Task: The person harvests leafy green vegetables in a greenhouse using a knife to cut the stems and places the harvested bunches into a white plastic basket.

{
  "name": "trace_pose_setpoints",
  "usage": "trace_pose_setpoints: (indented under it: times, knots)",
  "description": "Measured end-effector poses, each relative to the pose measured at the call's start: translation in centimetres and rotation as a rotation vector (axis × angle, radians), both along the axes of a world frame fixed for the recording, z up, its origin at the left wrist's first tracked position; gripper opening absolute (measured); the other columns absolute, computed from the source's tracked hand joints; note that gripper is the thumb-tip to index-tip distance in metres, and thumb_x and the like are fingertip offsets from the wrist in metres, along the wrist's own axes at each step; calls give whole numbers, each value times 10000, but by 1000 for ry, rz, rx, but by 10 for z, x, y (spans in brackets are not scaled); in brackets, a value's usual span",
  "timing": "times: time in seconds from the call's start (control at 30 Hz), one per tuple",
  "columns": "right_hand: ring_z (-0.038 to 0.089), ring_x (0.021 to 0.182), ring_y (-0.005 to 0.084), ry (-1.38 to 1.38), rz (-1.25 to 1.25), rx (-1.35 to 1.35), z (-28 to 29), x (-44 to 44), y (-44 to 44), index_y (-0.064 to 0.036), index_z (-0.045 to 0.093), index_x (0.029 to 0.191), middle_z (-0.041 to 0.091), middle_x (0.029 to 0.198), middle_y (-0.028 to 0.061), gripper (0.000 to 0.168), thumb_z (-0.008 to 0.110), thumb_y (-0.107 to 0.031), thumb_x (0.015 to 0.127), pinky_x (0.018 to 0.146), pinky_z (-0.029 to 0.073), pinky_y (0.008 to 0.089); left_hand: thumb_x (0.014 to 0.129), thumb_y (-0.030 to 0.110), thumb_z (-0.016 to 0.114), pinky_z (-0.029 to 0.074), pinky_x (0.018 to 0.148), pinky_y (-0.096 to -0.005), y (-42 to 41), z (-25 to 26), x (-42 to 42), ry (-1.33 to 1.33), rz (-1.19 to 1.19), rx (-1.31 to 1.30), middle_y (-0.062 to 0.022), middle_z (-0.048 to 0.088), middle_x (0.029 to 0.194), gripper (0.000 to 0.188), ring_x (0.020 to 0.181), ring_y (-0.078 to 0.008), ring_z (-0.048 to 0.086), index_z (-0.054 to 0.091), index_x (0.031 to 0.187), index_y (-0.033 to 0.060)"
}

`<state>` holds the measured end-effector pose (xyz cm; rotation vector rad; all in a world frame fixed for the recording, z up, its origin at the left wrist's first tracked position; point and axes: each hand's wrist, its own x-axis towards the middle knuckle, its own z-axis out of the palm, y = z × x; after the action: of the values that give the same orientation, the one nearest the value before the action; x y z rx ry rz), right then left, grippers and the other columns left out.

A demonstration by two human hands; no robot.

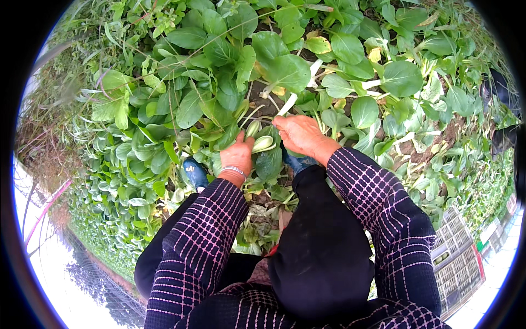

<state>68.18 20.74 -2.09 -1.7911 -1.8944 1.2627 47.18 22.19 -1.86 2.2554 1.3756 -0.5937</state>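
Observation:
My left hand (pixel 237 157), with a band at the wrist, is closed around leafy greens with pale, thick stem bases (pixel 263 144); their leaves hang below it. To its right, my right hand (pixel 300 133) has thumb and fingers pinched together at the lower end of a white leaf stalk (pixel 287 104). That stalk seems to be in its fingertips, though the contact is partly hidden. Broad green leaves (pixel 287 73) spread just above both hands.
Dense leafy greens (pixel 144 144) grow at the left. Cut stalks and yellowed leaves (pixel 318 45) lie on the soil ahead. My blue shoes (pixel 195 172) are among the plants. Plastic crates (pixel 460 263) stand at the lower right. Dark objects sit at the far right edge.

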Motion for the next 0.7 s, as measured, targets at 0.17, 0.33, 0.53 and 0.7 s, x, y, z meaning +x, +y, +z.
trace_pose_setpoints:
  times: [0.17,0.33,0.53,0.7]
  knots:
    - [567,740,371,28,-46,-25,-10,-2,-1,-112,577,884,578,736,154,108,555,-95,780,643,446,454,755,62,558,521,723,-433,1,-1,-3,-6,-21,-3,-130,562,1227,230,877,-317,655,554,974,136]
    - [586,753,373,32,-5,-111,-9,-4,5,-83,583,882,593,750,157,113,555,-84,772,652,464,449,748,65,565,519,708,-430,-1,-5,-7,-29,-14,25,-118,582,1183,223,864,-316,654,546,960,130]
    - [610,760,381,-58,16,-94,-19,-14,-1,-61,603,891,622,763,172,149,550,-77,753,668,482,459,685,43,605,504,666,-441,-2,10,-19,-68,-96,-76,-106,615,1068,308,829,-318,648,541,973,134]
    - [627,798,348,79,-120,-1,16,23,-2,-77,590,1046,643,845,152,247,560,-77,801,706,505,399,632,-45,597,498,676,-429,23,103,16,-282,36,-312,-127,604,923,435,796,-351,619,573,1038,108]
